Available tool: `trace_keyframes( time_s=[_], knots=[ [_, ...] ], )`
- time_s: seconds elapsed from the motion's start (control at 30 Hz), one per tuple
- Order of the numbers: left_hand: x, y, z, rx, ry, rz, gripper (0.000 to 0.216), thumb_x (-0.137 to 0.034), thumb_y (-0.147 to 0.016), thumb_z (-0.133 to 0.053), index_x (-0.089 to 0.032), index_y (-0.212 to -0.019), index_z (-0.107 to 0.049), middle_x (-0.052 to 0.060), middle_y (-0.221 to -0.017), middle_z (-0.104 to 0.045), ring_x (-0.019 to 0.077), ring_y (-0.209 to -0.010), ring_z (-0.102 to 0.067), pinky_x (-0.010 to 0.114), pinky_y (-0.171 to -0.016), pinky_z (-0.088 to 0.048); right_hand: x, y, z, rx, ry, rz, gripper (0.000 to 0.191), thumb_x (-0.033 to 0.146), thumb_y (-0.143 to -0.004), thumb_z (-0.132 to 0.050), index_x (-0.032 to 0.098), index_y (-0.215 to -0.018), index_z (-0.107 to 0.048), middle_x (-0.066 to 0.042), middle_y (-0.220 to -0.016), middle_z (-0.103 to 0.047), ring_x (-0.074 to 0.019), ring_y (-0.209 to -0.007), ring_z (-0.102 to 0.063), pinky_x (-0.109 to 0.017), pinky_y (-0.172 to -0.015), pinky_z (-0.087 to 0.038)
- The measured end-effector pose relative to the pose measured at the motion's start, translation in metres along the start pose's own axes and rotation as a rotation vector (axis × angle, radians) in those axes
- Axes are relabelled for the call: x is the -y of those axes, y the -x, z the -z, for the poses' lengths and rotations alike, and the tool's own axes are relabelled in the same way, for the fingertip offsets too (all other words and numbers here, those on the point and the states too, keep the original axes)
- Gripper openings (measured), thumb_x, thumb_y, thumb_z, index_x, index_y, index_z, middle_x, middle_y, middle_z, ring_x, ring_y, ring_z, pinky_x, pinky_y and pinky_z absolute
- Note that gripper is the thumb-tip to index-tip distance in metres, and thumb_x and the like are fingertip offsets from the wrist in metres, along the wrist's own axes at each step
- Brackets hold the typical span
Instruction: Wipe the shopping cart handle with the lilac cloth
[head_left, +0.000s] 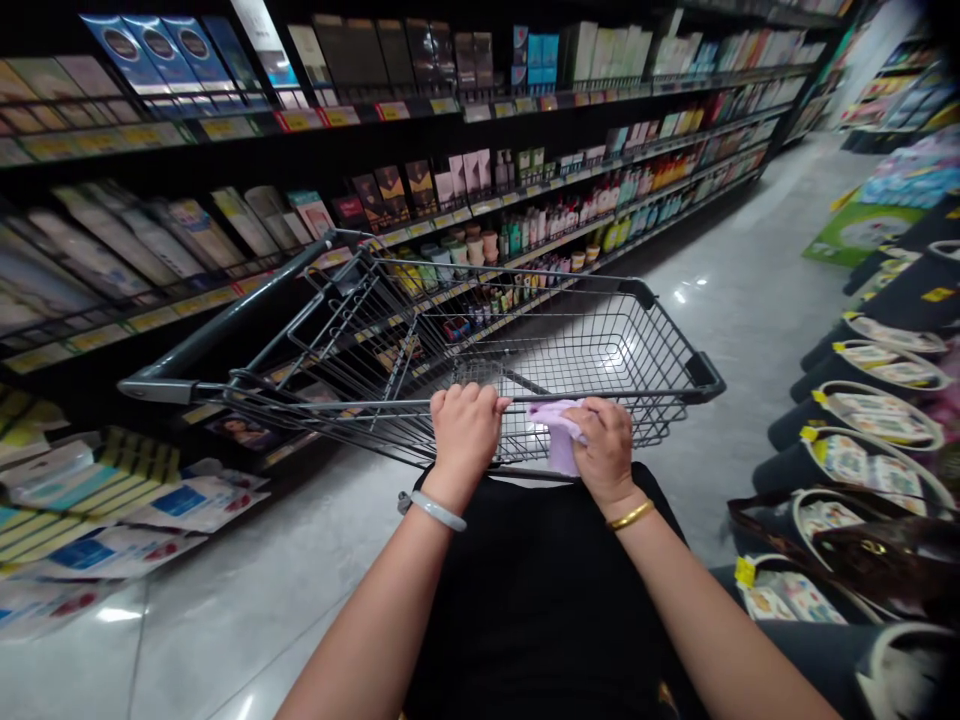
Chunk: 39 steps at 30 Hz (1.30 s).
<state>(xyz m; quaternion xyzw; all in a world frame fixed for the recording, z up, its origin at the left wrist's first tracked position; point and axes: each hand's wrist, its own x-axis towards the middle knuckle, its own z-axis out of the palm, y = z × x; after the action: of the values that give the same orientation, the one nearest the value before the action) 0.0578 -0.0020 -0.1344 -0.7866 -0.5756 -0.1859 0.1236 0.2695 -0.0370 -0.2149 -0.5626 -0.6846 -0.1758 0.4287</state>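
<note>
A grey wire shopping cart (592, 345) stands sideways in front of me, its handle (240, 315) off to the left. The visible part of its basket shows bare mesh. My left hand (466, 425) is closed round the top rail of the near side. A little to the right, my right hand (606, 445) grips a lilac cloth (561, 450) at the same rail. Part of the cloth hangs down over the inside of the wires. Whether the right fingers also wrap the rail is hard to see.
Long shelves (420, 225) of boxes and bottles run along the left and far side. Hanging packets (97, 510) jut out at the lower left. A row of dark bins (862, 430) with patterned packs lines the right, a brown bag (885, 560) among them. Grey tiled floor (705, 270) stretches ahead.
</note>
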Motion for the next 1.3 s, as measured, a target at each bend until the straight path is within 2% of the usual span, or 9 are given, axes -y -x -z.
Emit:
trace_keyframes(
  time_s=[0.2, 0.37, 0.43, 0.6, 0.7, 0.9, 1.0, 1.13, 1.3],
  knots=[
    [0.000, -0.001, 0.001, 0.001, 0.003, -0.006, 0.039, -0.048, -0.099, -0.037, -0.023, -0.079, -0.060, 0.007, -0.082, -0.064, 0.0246, -0.086, -0.052, 0.041, -0.081, -0.029, -0.019, 0.035, -0.014, 0.108, 0.049, -0.060, 0.027, 0.008, -0.078, -0.052, 0.023, -0.091, -0.070, -0.007, -0.103, -0.062, -0.0233, -0.096, -0.053, -0.038, -0.084, -0.045],
    [0.000, -0.001, 0.001, 0.012, -0.005, -0.001, 0.040, -0.049, -0.099, -0.036, -0.024, -0.081, -0.061, 0.007, -0.084, -0.065, 0.0250, -0.088, -0.052, 0.041, -0.082, -0.028, -0.006, -0.001, 0.013, -0.043, -0.031, -0.054, 0.022, 0.014, -0.083, -0.057, 0.026, -0.095, -0.071, -0.006, -0.105, -0.057, -0.0219, -0.100, -0.054, -0.038, -0.092, -0.044],
    [0.000, -0.002, 0.001, 0.018, 0.001, 0.002, 0.039, -0.048, -0.099, -0.036, -0.024, -0.081, -0.061, 0.008, -0.084, -0.065, 0.0252, -0.088, -0.052, 0.041, -0.083, -0.028, -0.005, -0.008, 0.015, -0.051, -0.029, -0.054, 0.024, 0.014, -0.083, -0.056, 0.027, -0.096, -0.071, -0.006, -0.106, -0.057, -0.0221, -0.102, -0.054, -0.039, -0.094, -0.043],
    [0.000, -0.002, 0.001, 0.013, -0.009, -0.008, 0.039, -0.047, -0.099, -0.036, -0.024, -0.081, -0.060, 0.008, -0.084, -0.064, 0.0250, -0.088, -0.051, 0.041, -0.082, -0.029, -0.022, 0.023, -0.007, 0.065, 0.022, -0.082, 0.025, 0.010, -0.081, -0.054, 0.024, -0.096, -0.069, -0.006, -0.104, -0.060, -0.0234, -0.100, -0.054, -0.040, -0.090, -0.044],
    [0.000, -0.001, 0.000, 0.008, -0.018, -0.009, 0.039, -0.048, -0.099, -0.035, -0.024, -0.080, -0.060, 0.007, -0.083, -0.064, 0.0248, -0.087, -0.051, 0.041, -0.082, -0.028, -0.025, 0.032, -0.005, 0.065, 0.000, -0.094, 0.026, 0.009, -0.081, -0.053, 0.022, -0.097, -0.068, -0.007, -0.103, -0.060, -0.0236, -0.098, -0.054, -0.040, -0.088, -0.046],
    [-0.002, -0.003, -0.003, 0.005, -0.040, 0.000, 0.041, -0.049, -0.099, -0.034, -0.024, -0.079, -0.059, 0.007, -0.082, -0.064, 0.0249, -0.086, -0.051, 0.041, -0.082, -0.028, -0.006, -0.029, 0.032, -0.114, -0.013, -0.118, 0.021, 0.016, -0.085, -0.055, 0.025, -0.100, -0.067, -0.008, -0.109, -0.055, -0.0247, -0.107, -0.053, -0.041, -0.096, -0.042],
    [-0.002, -0.003, -0.003, -0.002, -0.051, 0.003, 0.041, -0.049, -0.099, -0.034, -0.024, -0.079, -0.059, 0.007, -0.082, -0.064, 0.0248, -0.087, -0.051, 0.041, -0.083, -0.028, 0.005, -0.056, 0.030, 0.006, -0.005, -0.104, 0.022, 0.024, -0.087, -0.057, 0.023, -0.107, -0.063, -0.009, -0.114, -0.059, -0.0255, -0.106, -0.052, -0.040, -0.094, -0.041],
    [0.000, -0.003, -0.003, 0.003, -0.048, 0.001, 0.040, -0.050, -0.099, -0.035, -0.024, -0.080, -0.059, 0.007, -0.083, -0.064, 0.0250, -0.087, -0.052, 0.041, -0.082, -0.028, 0.014, -0.060, 0.018, 0.192, -0.011, -0.076, 0.028, 0.027, -0.086, -0.058, 0.023, -0.114, -0.061, -0.008, -0.121, -0.061, -0.0268, -0.111, -0.050, -0.041, -0.095, -0.038],
    [0.001, -0.002, -0.002, 0.007, -0.040, -0.002, 0.041, -0.050, -0.099, -0.034, -0.024, -0.080, -0.059, 0.007, -0.082, -0.064, 0.0250, -0.088, -0.052, 0.041, -0.082, -0.028, -0.015, -0.043, 0.028, 0.209, 0.006, 0.006, 0.035, 0.012, -0.083, -0.054, 0.024, -0.114, -0.063, -0.007, -0.122, -0.060, -0.0259, -0.113, -0.050, -0.041, -0.098, -0.037]
  ],
)
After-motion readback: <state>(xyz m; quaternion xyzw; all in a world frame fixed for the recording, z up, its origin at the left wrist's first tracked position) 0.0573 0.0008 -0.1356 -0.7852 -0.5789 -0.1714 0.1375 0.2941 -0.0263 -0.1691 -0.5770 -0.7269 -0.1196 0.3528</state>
